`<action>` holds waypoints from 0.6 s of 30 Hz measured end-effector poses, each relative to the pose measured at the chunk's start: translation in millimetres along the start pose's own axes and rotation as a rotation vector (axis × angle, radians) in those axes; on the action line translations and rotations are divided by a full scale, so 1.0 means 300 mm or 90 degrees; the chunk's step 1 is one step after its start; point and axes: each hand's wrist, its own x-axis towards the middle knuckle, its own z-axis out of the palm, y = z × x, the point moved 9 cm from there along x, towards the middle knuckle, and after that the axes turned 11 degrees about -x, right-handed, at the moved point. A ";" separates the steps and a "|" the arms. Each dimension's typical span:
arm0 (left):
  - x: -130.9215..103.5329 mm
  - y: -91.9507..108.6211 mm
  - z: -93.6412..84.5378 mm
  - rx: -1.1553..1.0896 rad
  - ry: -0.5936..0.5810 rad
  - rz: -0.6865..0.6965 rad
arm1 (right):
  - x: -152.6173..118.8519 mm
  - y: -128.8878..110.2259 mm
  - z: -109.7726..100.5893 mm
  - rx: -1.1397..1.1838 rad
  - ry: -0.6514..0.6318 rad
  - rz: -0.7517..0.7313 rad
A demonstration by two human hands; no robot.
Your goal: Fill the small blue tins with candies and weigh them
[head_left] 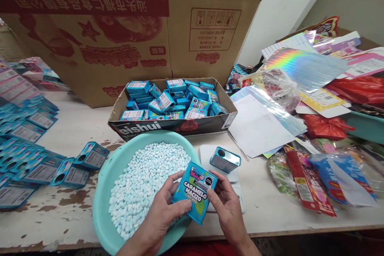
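Observation:
Both of my hands grip one blue candy tin (195, 194) with "Caramelo Macizo" printed on its front. My left hand (168, 198) holds its left side, thumb across the lower front. Around the right edge curl the fingers of my right hand (225, 200), the thumb on the face. Under my left hand and wrist is a teal basin (100, 192) of small pale blue and white candies (150, 176). Just beyond the held tin, another tin (225, 160) with a dark round opening lies on a white scale (207, 152), which my right hand partly hides.
Behind the basin stands an open carton (180, 126) of blue tins, backed by a large cardboard box (126, 32). Many tins with round openings (24, 164) fill the left side. Paper sheets (261, 124), plastic packets (312, 180) and red bags (325, 128) cover the right.

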 end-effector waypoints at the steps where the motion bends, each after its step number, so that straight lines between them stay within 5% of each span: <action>1: 0.000 -0.002 -0.001 0.001 0.001 -0.002 | -0.001 0.002 -0.002 -0.003 0.003 0.001; 18: 0.003 -0.006 0.000 0.019 -0.004 -0.015 | 0.007 0.018 0.000 0.017 -0.009 0.046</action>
